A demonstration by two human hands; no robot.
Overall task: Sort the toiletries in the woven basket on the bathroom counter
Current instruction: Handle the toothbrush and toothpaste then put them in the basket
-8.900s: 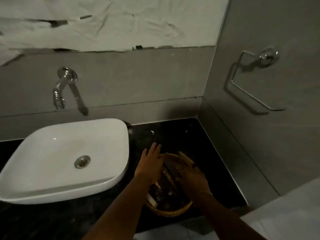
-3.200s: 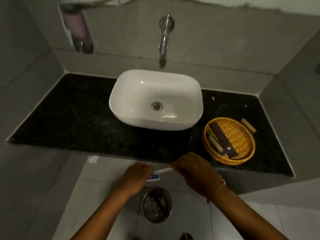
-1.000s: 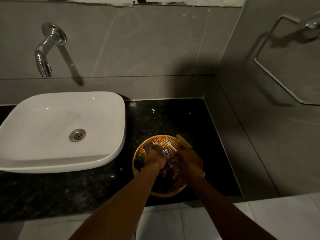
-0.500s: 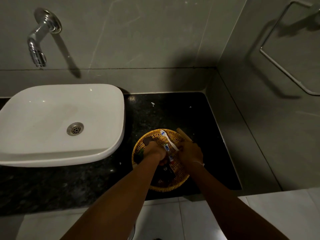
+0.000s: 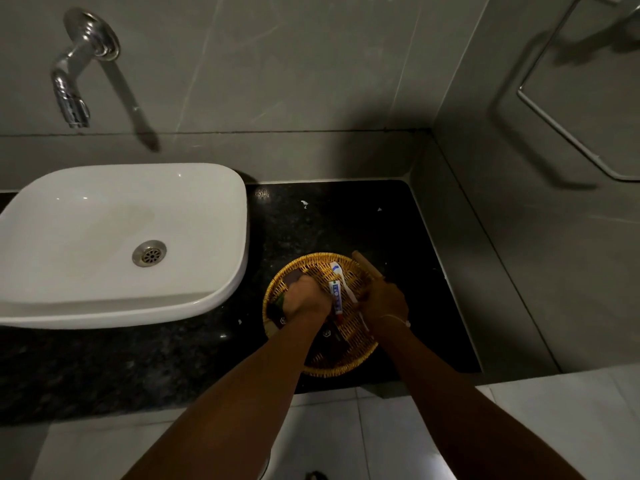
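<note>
Woven basket [image 5: 313, 263] on the dark worktop [image 5: 173, 358], right of the white basin [image 5: 104, 237] and near the worktop's front edge. Both hands over the basket. Left hand [image 5: 304, 297] curled knuckles-up over dark packets [image 5: 332, 341] at the basket's left side; grip closed, though on what could not be told. Right hand [image 5: 384, 301] at the right rim beside a wooden handle [image 5: 365, 265]; grip hidden, state not discernible. Small toothpaste tube [image 5: 336, 296] and white toothbrush [image 5: 341, 275] lying between the two hands, inside the basket. Chrome tap [image 5: 74, 81] on the wall above the basin.
</note>
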